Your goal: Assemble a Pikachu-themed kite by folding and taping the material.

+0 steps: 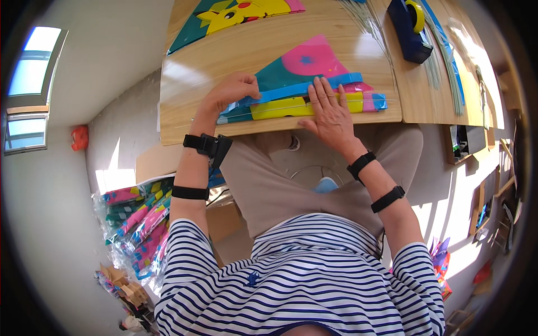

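Note:
A thin printed kite sheet point(269, 71) in teal, pink and yellow lies folded near the table's front edge. Across it runs a flat blue strip point(284, 91), its right end bent into a loop. My left hand point(231, 94) is closed, with curled fingers pinching at the strip's left part; its fingertips are partly hidden. Flat on the sheet and strip, my right hand point(328, 112) presses with fingers stretched out. A thin pale rod point(235, 117) lies lengthwise along the yellow fold below the strip.
Another kite sheet point(241, 17) with a yellow cartoon figure lies at the table's far left. A dark blue tape dispenser point(412, 33) stands at the far right, beside bundles of thin pale rods point(448, 56). Plastic-wrapped packs point(140, 224) are piled low on my left.

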Demonstrator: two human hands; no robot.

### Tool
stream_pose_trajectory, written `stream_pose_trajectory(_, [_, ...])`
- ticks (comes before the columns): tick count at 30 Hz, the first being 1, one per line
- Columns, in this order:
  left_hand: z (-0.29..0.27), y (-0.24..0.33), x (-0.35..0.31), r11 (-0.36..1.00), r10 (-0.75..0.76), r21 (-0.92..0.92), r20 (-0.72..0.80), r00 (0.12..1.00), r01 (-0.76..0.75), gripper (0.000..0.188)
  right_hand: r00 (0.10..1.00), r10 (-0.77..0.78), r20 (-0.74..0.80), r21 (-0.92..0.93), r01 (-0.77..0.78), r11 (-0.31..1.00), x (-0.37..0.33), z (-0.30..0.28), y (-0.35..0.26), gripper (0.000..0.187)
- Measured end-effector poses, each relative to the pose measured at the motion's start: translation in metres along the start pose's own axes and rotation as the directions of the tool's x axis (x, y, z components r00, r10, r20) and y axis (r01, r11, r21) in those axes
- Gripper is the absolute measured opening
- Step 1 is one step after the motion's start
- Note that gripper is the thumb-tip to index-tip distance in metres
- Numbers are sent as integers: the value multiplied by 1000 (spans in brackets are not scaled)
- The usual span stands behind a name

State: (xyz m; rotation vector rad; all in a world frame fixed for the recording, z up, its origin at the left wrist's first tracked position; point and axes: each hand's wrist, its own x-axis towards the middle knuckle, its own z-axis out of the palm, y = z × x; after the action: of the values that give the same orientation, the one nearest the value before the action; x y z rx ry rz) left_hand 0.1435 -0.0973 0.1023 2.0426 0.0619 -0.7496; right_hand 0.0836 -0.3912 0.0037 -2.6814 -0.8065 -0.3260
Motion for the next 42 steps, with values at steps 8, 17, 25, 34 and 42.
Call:
stream_pose_trajectory(8, [18,0,27,994,-51,96,-51,997,56,9,1000,2,-9,10,-2,1000,0,-2,0,90])
stream_pose_trajectory(17, [29,10,33,986,-3,163,-78,997,16,13,1000,2,-13,21,-2,1000,-1,-1,1,90])
stream_pose_trajectory(25, [35,-2,42,997,-10,77,-132,991,21,16,1000,-2,-18,22,2,1000,0,0,0,90])
stream_pose_trajectory(34, [33,-7,46,990,38,138,-75,996,-28,27,1000,1,-10,13,-1,1000,0,-1,0,91])
stream_pose_trajectory(42, [40,-13,51,947,173,295,-143,974,-125,15,1000,5,-16,13,-5,1000,-1,0,0,91])
